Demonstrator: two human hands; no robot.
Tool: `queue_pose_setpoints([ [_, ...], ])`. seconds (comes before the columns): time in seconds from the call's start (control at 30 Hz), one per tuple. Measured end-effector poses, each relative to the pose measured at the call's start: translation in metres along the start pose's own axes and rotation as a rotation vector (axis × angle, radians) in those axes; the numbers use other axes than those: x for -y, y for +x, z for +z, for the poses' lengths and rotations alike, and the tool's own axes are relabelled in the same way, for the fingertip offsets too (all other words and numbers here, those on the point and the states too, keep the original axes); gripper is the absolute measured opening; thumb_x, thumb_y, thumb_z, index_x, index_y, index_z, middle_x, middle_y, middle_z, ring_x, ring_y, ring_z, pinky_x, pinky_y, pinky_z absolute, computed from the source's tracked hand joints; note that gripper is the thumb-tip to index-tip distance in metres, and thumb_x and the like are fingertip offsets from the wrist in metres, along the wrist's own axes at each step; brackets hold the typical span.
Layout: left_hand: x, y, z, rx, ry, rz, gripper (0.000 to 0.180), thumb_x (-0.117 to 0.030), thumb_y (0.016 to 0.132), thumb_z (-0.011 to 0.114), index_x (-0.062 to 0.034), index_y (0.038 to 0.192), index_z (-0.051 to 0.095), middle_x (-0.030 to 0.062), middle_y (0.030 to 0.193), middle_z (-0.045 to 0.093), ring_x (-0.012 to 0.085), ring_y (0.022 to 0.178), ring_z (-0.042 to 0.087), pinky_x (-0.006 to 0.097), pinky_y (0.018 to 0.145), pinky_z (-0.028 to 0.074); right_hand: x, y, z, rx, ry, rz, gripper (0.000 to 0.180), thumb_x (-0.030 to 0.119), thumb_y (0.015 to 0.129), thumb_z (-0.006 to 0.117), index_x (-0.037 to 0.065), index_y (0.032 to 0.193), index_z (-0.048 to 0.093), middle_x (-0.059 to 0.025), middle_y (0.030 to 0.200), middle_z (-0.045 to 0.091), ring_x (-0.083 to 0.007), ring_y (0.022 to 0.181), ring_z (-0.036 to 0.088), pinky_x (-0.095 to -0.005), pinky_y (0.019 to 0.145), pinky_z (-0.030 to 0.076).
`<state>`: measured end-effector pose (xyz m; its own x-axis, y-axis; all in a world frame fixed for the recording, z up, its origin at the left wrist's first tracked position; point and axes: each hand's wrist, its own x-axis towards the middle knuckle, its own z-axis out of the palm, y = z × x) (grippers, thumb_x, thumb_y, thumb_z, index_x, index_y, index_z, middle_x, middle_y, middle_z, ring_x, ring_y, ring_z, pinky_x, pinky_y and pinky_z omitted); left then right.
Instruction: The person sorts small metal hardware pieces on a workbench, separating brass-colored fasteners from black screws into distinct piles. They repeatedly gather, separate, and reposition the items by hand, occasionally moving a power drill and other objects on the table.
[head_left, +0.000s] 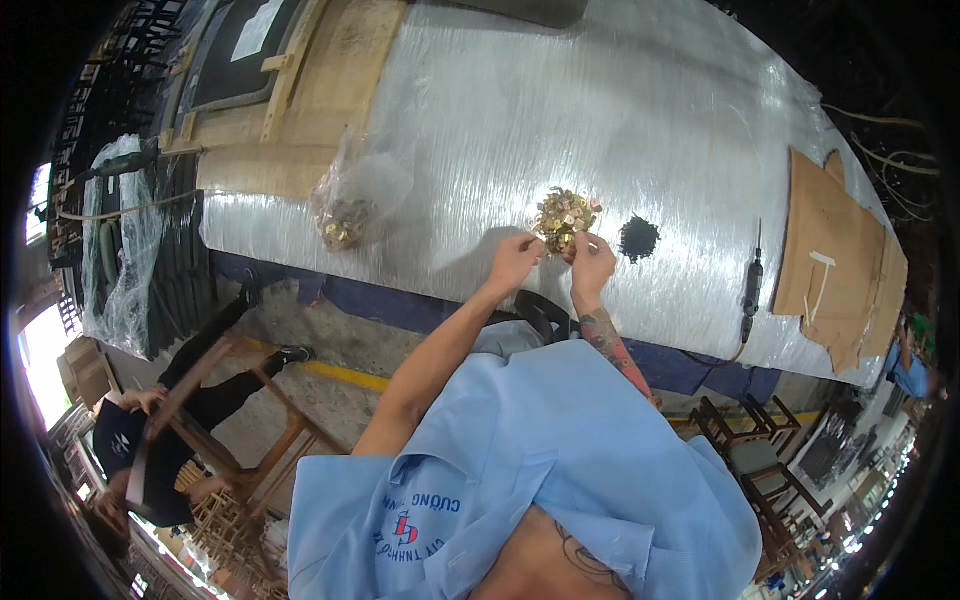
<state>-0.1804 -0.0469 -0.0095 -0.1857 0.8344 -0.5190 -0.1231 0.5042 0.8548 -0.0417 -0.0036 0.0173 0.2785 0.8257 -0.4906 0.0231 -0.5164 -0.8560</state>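
Note:
A heap of small brass-coloured metal pieces [566,212] lies on the plastic-wrapped table in front of me. At its near left edge is my left hand [516,264], thumb and fingertips pinched together; anything between them is too small to make out. My right hand [592,266] is at the near right side of the heap, its fingers also closed in a pinch. Whatever its fingertips hold blends in with the metal pieces. Just right of that hand sits a small pile of black screw-like pieces [639,239].
A clear plastic bag [345,210] with more metal pieces lies left. To the right are a corded electric screwdriver [752,290] and cardboard sheets [835,265]. A wooden frame and dark panel [245,60] occupy the far left. Another person [130,440] handles a wooden chair frame [215,400].

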Motion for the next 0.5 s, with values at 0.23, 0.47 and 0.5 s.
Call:
queue_pose_setpoints([
  [0.23,0.091,-0.025,-0.091,0.012,0.547,0.177,0.039,-0.033,0.094,0.059,0.0039,0.087,0.07,0.0166,0.069,0.068,0.0236,0.067,0.063,0.044,0.064,0.047,-0.084,0.029,-0.07,-0.097,-1.197,-1.126,0.024,0.023,0.099,0.054,0.007,0.087,0.067,-0.0089,0.066,0.063,-0.0268,0.056,0.059,-0.0423,0.057,0.048],
  [0.47,0.103,-0.172,-0.176,0.293,0.732,-0.217,0.024,-0.017,0.089,0.059,0.0032,0.082,0.069,0.0155,0.067,0.062,0.0238,0.055,0.058,0.04,0.058,0.05,-0.101,-0.003,-0.139,0.088,-0.426,-0.216,0.033,0.035,0.086,0.072,0.003,0.091,0.076,-0.0105,0.074,0.072,-0.0195,0.066,0.068,-0.0357,0.065,0.054],
  [0.5,0.087,-0.194,-0.172,0.28,0.589,-0.465,0.022,-0.013,0.091,0.057,-0.0011,0.079,0.071,0.0054,0.062,0.06,0.0151,0.054,0.054,0.034,0.054,0.048,-0.105,-0.004,-0.145,0.082,-0.447,-0.198,0.035,0.038,0.085,0.072,0.003,0.091,0.075,-0.0128,0.078,0.073,-0.0242,0.071,0.069,-0.0378,0.068,0.054],
])
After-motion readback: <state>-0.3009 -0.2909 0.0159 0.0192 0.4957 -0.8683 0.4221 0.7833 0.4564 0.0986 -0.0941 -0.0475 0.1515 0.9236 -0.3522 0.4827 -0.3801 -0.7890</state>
